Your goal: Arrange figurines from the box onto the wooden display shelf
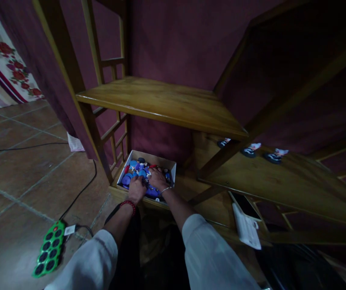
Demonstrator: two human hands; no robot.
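Note:
A shallow white box [173, 171] stands on the low wooden shelf, filled with small toy figures [142, 166] in blue, purple, black and red. My left hand [137, 188], with a red bead bracelet at the wrist, is at the box's near side, its fingers curled down among the pieces. Deeper in the box, my right hand [158, 180] wears a thin bracelet and bends its fingers into the figures. Both hands look closed, but their fingertips and anything in them are hidden or too small to make out.
An upper shelf board [163, 98] overhangs the box. Several small figurines [276, 156] stand on the shelf at right. A dark-screened phone [245, 205] lies beside a white item [245, 229]. A green power strip [49, 249] and its cable lie on the tiled floor.

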